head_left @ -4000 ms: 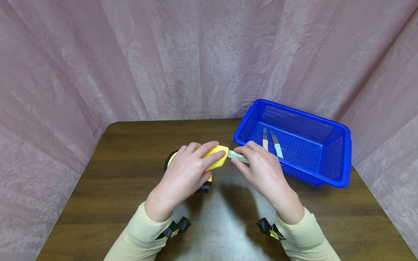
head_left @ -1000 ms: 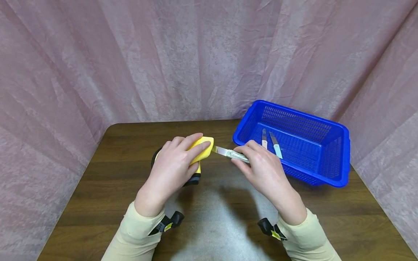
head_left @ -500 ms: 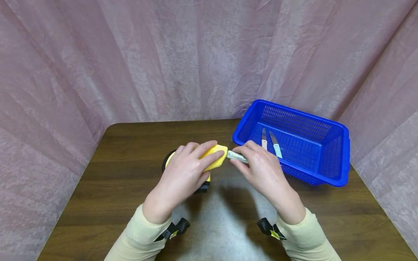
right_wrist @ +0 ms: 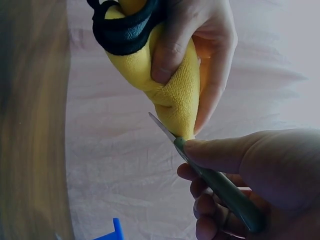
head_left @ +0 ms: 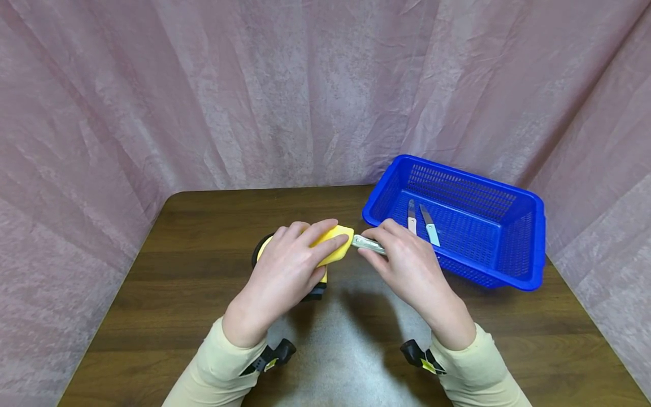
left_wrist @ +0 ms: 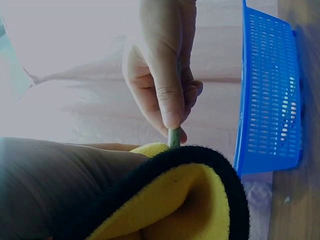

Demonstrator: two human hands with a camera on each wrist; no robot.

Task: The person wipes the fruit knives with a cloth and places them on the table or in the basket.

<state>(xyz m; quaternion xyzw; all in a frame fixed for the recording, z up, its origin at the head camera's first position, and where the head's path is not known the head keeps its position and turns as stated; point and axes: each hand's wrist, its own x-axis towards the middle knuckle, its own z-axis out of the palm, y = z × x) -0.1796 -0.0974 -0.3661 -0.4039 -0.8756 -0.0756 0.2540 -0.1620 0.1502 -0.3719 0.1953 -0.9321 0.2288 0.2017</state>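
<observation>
My left hand (head_left: 285, 263) grips a folded yellow microfiber cloth (head_left: 342, 232) with dark edging, thumb on one side and fingers on the other. The cloth's border opens toward the camera in the left wrist view. My right hand (head_left: 409, 257) holds a small knife (head_left: 367, 243) by its green handle, thumb pressed along it near the blade. In the right wrist view the blade (right_wrist: 161, 125) lies against the lower end of the cloth (right_wrist: 177, 100), its tip showing beside the fabric. From the head view the cloth hides the blade.
A blue plastic basket (head_left: 508, 270) stands at the right of the wooden table (head_left: 203, 237). Inside lie a knife with a pink handle (head_left: 412, 226) and one with a light blue handle (head_left: 433, 234). Pink curtains (head_left: 285, 96) hang behind and at the sides.
One second ago the left hand and cloth stood further left with the blade bare. They have since moved right along the blade to the handle; the right hand has barely moved.
</observation>
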